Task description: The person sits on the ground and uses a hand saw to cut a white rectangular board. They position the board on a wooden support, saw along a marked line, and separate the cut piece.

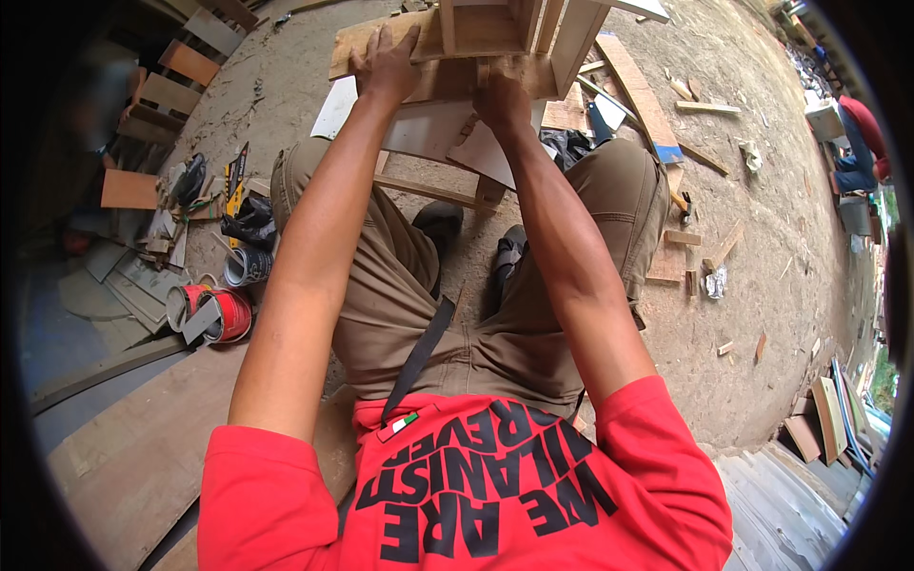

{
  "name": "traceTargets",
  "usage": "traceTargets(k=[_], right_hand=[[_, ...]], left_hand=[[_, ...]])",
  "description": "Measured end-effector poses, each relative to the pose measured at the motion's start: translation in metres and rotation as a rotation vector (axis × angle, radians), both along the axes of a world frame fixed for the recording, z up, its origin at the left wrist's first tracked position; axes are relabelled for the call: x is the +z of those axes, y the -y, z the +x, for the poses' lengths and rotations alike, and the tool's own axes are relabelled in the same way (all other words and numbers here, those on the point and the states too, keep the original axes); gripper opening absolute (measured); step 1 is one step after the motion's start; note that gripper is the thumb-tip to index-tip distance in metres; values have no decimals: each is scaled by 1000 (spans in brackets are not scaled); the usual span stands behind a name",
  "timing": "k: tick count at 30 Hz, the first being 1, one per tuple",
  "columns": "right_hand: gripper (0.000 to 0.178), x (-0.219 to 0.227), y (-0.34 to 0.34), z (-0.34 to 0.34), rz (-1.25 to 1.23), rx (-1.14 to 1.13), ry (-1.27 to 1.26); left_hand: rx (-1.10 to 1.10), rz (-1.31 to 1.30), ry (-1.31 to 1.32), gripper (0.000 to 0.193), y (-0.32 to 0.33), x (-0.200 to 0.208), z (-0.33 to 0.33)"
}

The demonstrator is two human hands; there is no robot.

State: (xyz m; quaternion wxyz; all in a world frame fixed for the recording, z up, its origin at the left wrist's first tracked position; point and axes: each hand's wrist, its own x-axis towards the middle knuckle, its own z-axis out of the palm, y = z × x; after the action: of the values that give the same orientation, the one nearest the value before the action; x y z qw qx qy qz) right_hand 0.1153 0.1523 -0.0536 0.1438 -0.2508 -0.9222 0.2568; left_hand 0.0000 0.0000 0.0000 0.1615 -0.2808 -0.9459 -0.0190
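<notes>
"Workpiece, location and progress?"

"Wooden unit (490, 29), top of the head view, cut off by its edge. Panels appear joined around an open compartment; I judge it partly assembled. What remains cannot be confirmed."

"Hands?"

"Left hand (386, 67) spread on the unit's board. Right hand (503, 100) curled against it; cannot tell whether it pinches anything."

"Surroundings?"

"White panel (414, 128) below; red can (228, 316) to the left, wood offcut (707, 108) to the right."

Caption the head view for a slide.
Left hand spread on a wooden unit, right hand curled against it, wood scraps scattered on the ground.
</notes>
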Motion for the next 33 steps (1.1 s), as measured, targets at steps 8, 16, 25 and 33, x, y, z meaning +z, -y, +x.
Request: traceTargets(k=[8, 16, 25, 33], right_hand=[[36, -3, -7, 0, -22, 37, 58], [40, 0, -3, 2, 27, 4, 8], [40, 5, 0, 4, 11, 9, -6], [36, 18, -6, 11, -64, 6, -92]], left_hand=[[2, -6, 15, 75, -2, 1, 3], [15, -21, 18, 74, -3, 1, 2], [9, 3, 12, 74, 1, -2, 0], [-5, -75, 17, 70, -9, 5, -16]])
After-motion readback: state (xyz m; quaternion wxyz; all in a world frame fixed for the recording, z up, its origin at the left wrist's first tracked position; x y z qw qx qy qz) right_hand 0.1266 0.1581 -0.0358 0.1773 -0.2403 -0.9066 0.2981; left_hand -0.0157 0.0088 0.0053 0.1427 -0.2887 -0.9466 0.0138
